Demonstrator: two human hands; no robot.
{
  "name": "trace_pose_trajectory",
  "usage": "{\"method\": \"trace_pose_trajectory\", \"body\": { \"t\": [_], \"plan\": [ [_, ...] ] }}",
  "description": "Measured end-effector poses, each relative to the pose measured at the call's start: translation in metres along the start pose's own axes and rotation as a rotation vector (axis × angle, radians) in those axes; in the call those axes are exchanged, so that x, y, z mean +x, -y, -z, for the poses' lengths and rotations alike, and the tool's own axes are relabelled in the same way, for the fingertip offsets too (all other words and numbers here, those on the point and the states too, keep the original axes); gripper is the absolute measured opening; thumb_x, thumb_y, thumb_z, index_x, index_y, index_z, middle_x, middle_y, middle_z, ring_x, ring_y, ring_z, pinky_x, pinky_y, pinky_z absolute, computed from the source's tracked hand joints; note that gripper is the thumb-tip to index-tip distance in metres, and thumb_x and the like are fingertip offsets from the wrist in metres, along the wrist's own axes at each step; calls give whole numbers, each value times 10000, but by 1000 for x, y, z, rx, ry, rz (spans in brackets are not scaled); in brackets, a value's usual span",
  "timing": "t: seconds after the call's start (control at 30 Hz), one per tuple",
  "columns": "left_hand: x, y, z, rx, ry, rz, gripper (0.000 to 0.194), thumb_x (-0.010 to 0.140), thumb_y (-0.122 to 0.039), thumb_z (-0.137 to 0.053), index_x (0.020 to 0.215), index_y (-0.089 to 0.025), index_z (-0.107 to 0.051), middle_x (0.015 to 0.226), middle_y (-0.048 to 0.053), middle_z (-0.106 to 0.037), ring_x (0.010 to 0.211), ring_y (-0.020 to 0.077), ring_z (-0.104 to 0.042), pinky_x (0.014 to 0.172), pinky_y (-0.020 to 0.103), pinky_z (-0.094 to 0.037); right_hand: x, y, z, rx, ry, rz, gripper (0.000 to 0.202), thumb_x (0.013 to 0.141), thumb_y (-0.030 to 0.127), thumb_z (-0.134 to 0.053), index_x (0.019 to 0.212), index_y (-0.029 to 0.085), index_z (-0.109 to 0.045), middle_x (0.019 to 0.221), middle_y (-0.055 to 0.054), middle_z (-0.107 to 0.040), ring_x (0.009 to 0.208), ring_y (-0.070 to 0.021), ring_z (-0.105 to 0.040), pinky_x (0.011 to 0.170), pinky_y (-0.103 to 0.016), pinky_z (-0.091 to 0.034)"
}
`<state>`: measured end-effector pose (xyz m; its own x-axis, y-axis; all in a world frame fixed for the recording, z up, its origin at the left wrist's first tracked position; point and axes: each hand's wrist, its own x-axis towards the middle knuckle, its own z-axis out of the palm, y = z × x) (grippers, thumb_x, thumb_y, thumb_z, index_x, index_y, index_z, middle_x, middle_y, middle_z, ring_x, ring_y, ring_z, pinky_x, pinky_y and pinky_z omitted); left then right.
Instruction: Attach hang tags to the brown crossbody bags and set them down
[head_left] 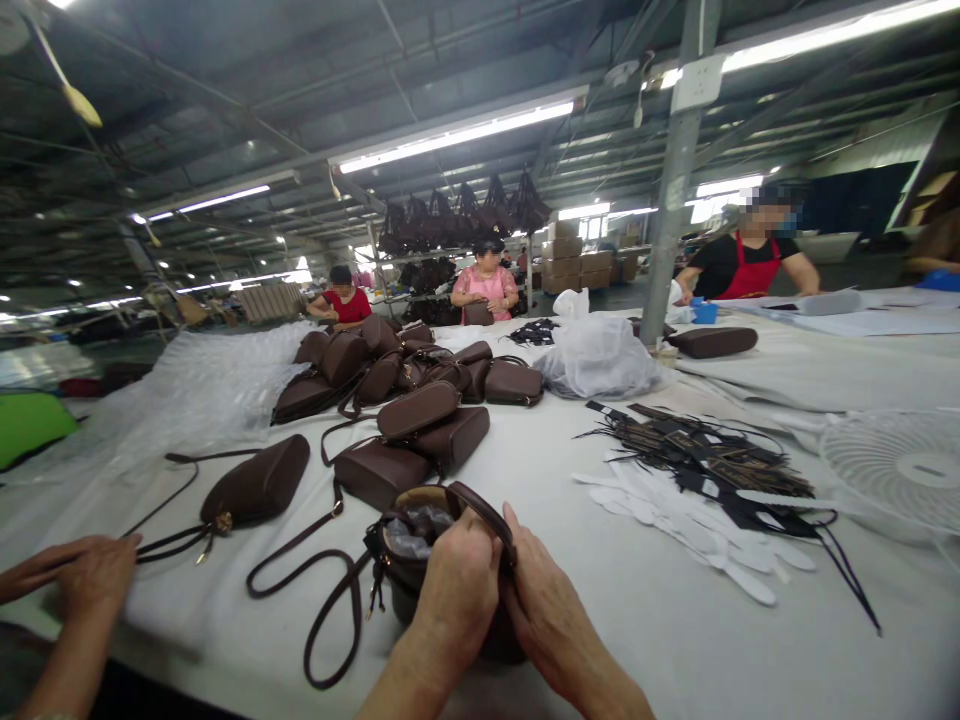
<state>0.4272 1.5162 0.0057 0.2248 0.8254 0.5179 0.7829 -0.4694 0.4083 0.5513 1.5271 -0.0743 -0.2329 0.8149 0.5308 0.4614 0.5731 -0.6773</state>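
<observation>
Head view: my left hand (461,580) has its fingers curled shut on the brown bag (405,580) where the short handle (480,505) meets the rim; my right hand (547,605) lies along the other side of that handle, fingers extended, and I cannot tell whether they pinch it. The bag is mouth-up at the near side of the table (247,650), its lower part half hidden by my wrists.

I judge it light, with smooth, fairly supple walls that would dent under a squeeze, so I would take it by the rim or handle base and mind the dangling cord ends. Its long strap (334,655) loops on the cloth and could snag.

Inside the open mouth, crumpled clear plastic (420,525) fills the tan-lined bag. Beyond it lies a heap of similar bags (390,370), contents out of sight. To the left, another person's hands (97,575) work at the cords of a further bag (259,480). A translucent plastic sack (600,355) bulges behind; I cannot make out what it holds. Past that are a blue container (703,312) and stacked cartons (566,260), interiors not visible.
</observation>
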Motion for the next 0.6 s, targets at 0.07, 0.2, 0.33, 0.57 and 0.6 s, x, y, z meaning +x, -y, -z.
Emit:
{"method": "trace_pose_trajectory", "body": {
  "t": [0.07,0.2,0.33,0.57,0.6],
  "plan": [
    [1,-1,0,5,16,-16,257,895,-92,-363,895,-158,-612,866,95,-680,788,211,-654,704,310,-513,2,3,9,31,95,-35,355,922,210,-403,1269,225,-476,1057,-94,-630,957,-243,-600,818,-397,-530],
    [2,3,6,128,49,69,228,888,-93,-396,781,-171,-581,729,51,-655,655,184,-631,600,272,-458,7,5,24,92,181,-72,177,945,208,-374,938,237,-549,877,-34,-599,820,-194,-575,734,-324,-486],
    [1,8,16,272,39,145,205,873,-90,-437,776,-172,-598,746,47,-667,676,198,-636,597,283,-418,6,-1,32,128,260,-99,153,934,198,-372,911,226,-521,883,-26,-577,823,-187,-556,746,-317,-460],
    [4,0,39,221,60,147,163,863,-150,-539,712,-189,-585,757,17,-671,717,181,-603,652,290,-380,18,-8,64,90,341,-79,107,921,224,-421,862,229,-510,813,1,-559,751,-173,-535,687,-293,-440],
    [4,-1,42,213,70,141,175,868,-167,-545,697,-188,-576,741,11,-665,702,176,-594,654,293,-373,21,-9,73,84,355,-60,107,923,235,-431,857,231,-515,806,3,-559,744,-172,-534,682,-289,-440]
  ]
}}
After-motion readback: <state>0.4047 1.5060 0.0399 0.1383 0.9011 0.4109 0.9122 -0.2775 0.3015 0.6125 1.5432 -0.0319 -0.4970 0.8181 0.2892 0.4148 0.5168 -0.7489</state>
